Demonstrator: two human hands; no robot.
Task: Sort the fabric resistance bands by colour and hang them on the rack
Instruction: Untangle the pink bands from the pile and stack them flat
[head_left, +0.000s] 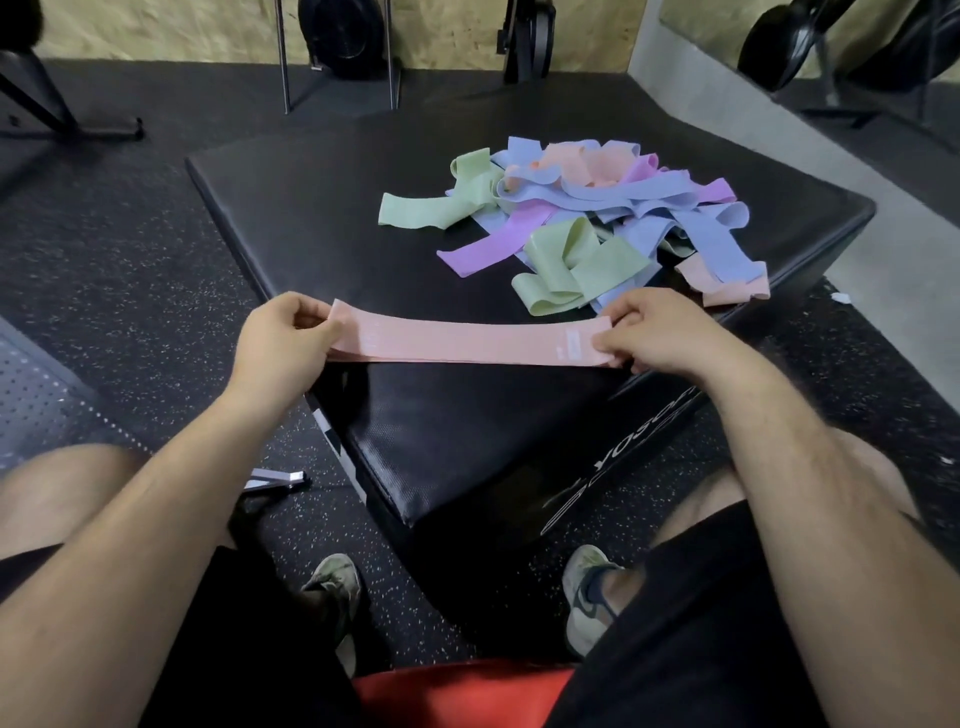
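**Pink band held flat between both hands**

The pink band (457, 340) is a soft, light fabric loop, so it should flop and fold if held by one end. It is best taken at the two end folds, as here, or hooked through the loop for hanging. The left hand (283, 338) pinches its left end and the right hand (660, 332) pinches its right end, fingers curled on the fabric. The band lies flat and straight, just above the near edge of the black padded box (322, 208). It is pale pink and wide, with a white label (574, 345) near the right end. The unsorted pile (587, 208) of green, blue, purple and pink bands sits tangled further back on the box. No rack can be made out for certain.
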